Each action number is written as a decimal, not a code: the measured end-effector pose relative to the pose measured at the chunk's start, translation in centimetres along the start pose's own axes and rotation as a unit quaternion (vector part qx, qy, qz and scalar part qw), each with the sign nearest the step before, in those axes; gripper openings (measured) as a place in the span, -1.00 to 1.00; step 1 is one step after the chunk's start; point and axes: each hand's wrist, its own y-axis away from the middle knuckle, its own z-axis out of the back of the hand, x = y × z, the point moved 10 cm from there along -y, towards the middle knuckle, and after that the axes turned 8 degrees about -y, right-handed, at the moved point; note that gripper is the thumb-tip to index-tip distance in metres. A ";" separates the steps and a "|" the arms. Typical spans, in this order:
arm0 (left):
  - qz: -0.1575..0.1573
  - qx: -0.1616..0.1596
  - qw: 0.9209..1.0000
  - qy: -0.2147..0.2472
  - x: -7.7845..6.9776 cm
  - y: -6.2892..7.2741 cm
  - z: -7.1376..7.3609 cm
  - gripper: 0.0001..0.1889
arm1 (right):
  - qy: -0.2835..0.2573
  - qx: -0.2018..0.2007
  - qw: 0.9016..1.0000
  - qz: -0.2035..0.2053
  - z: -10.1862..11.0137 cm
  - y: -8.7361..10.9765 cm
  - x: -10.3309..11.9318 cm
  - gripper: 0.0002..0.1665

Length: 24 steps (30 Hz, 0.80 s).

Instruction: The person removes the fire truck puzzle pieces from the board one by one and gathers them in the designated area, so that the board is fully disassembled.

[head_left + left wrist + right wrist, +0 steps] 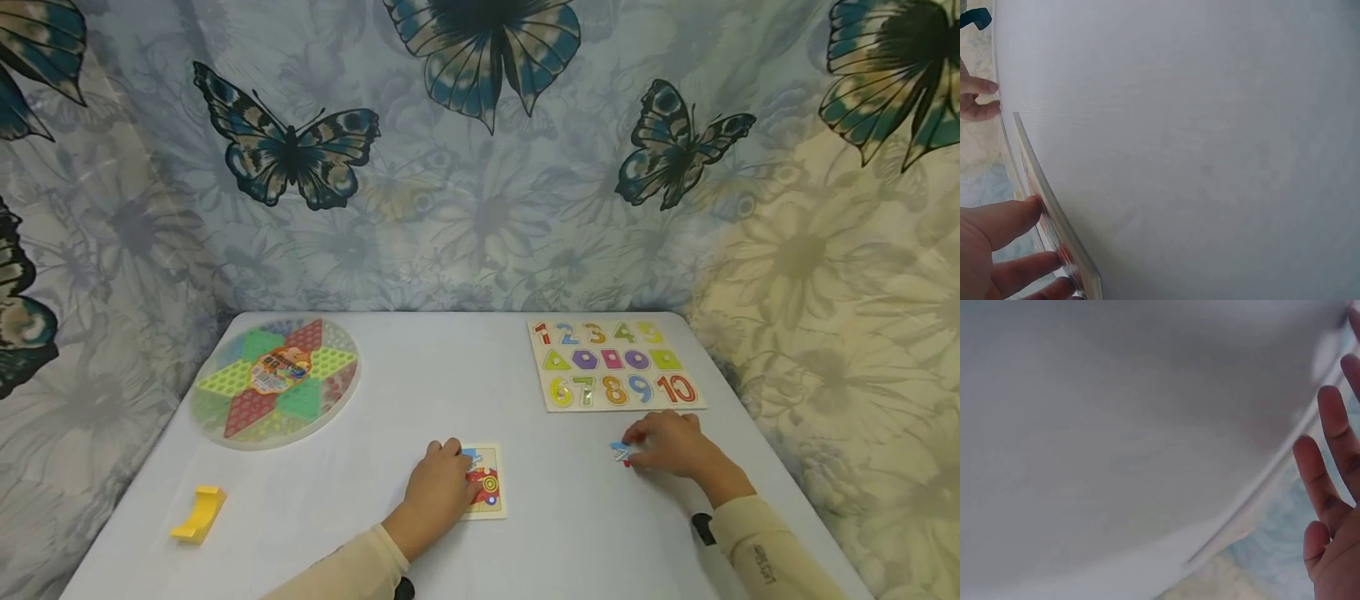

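Observation:
A small picture puzzle board [491, 454] with red, yellow and blue shapes lies flat on the table. My left hand [441, 487] covers its left part. In the left wrist view, fingers [1025, 270] and thumb reach onto the face of the board [1060, 219], fairly straight. Right of the board, my right hand [671, 450] pinches a small blue, white and red puzzle piece [619, 451] at its near edge, low over the table. In the right wrist view the other fingers [1332, 415] are spread and the piece is not clearly visible.
A number and shape puzzle board [622, 403] lies behind my right hand. At the back left is a round star-patterned game board [277, 408]. A curved yellow block [199, 515] stands near the front left. Butterfly-print cloth [487, 225] hangs behind the white table [435, 375].

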 end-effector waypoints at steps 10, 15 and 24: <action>0.029 0.003 0.999 0.015 0.9 0.4 0.6 -0.45 | -0.025 0.022 0.996 0.083 -3.6 -4.0 11.8 -0.83; 0.046 0.005 0.999 0.010 1.4 0.7 0.5 -0.39 | -0.001 0.056 0.990 0.126 -7.5 -6.0 17.6 -0.88; 0.054 0.015 0.998 0.022 1.9 0.9 0.4 -0.41 | 0.000 0.068 0.988 0.141 -9.7 -7.2 21.4 -0.86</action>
